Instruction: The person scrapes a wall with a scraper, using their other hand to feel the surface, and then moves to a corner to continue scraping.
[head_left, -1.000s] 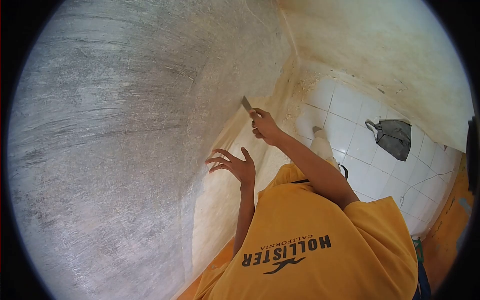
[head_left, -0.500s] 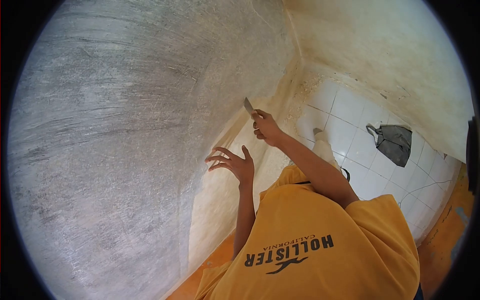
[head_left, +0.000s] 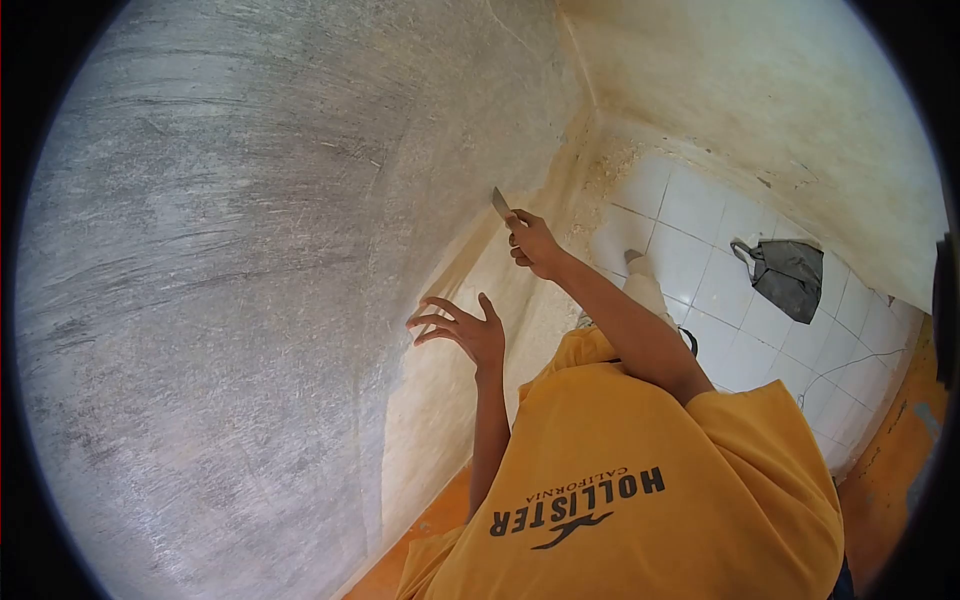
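Note:
My right hand (head_left: 536, 245) grips a metal scraper (head_left: 500, 203) and holds its blade against the wall (head_left: 220, 260), at the edge where grey scraped surface meets cream paint (head_left: 440, 400). My left hand (head_left: 466, 329) is lower down, fingers spread, its fingertips close to or touching the same wall. I look down over my yellow printed shirt (head_left: 620, 490).
White floor tiles (head_left: 720, 290) lie below, with paint scrapings heaped in the corner (head_left: 610, 165). A grey bag (head_left: 790, 275) lies on the tiles near the far wall (head_left: 790, 110). My foot (head_left: 640, 280) stands on the tiles. An orange surface (head_left: 890, 470) borders the floor at right.
The right hand with the scraper dropped slightly and then rose a little along the wall. The left hand shifted slightly left and up. The view swayed a bit.

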